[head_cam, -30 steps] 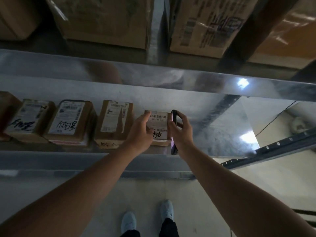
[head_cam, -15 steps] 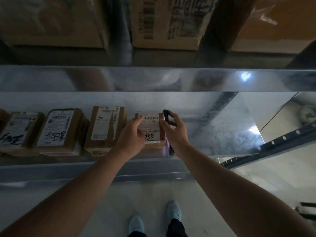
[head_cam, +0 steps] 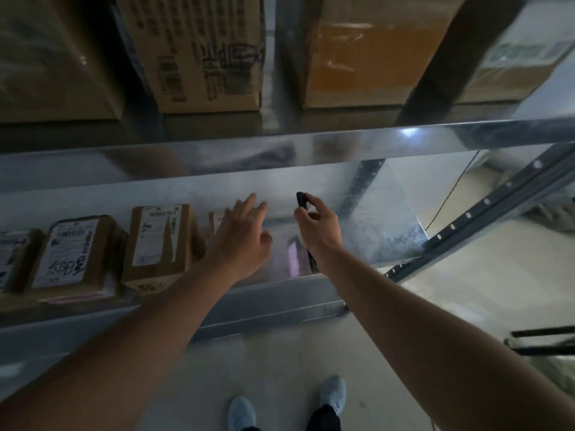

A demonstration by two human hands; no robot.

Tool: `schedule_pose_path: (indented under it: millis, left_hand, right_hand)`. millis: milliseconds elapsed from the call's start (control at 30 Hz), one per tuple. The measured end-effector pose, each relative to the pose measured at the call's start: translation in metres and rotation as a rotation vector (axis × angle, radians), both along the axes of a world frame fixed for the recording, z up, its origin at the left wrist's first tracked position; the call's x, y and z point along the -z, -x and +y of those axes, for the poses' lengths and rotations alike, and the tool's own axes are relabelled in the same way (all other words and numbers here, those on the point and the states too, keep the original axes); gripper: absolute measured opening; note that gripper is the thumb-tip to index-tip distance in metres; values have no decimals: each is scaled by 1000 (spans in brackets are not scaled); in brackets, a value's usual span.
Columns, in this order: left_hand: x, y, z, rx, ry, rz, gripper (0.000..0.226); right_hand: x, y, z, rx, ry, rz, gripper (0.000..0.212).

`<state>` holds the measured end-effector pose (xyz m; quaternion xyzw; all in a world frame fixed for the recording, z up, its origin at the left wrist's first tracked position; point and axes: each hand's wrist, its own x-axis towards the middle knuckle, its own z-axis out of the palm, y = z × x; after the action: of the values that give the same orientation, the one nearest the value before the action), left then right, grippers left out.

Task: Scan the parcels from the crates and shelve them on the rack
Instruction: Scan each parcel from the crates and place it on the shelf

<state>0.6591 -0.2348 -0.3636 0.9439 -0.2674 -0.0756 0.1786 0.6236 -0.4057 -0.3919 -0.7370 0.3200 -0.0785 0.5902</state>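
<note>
Parcel (head_cam: 217, 220): small stiff carton, judged light; best taken by its sides.
Left hand (head_cam: 241, 236): fingers spread, laid over it.
Right hand (head_cam: 317, 227): phone (head_cam: 306, 231) gripped.

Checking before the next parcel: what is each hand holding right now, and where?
The right hand grips a dark phone around its middle, upper end sticking out. The left hand holds nothing; its open fingers lie over the last parcel on the shelf.

I see both forearms bare, no sleeves, no watch. L hand (head_cam: 242, 241) & R hand (head_cam: 319, 231) ungloved. Light blue-grey sneakers (head_cam: 333, 395), dark trouser cuffs (head_cam: 323, 419) below.
</note>
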Motion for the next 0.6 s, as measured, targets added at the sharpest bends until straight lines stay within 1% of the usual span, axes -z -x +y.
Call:
schedule_pose_path:
  millis: [100,200,300,433,600]
  left_hand:
    - [-5,6,-26,33,-43,-29,66]
    - [-7,13,-51,19,-77,-49,68]
    - [-5,28,-78,-19,-103,-68,67]
    - [5,46,-111,-78,-139,-67,68]
    - [15,54,-145,-94,-159,-71,66]
  right_hand:
    - [-10,12,-21,-3,89,-1,48]
    - [-11,23,-49,-48,249,37,50]
    - [-5,34,-81,-116,397,59,50]
    - [6,44,-118,-189,574,136,52]
    - [22,39,-146,-204,644,195,50]
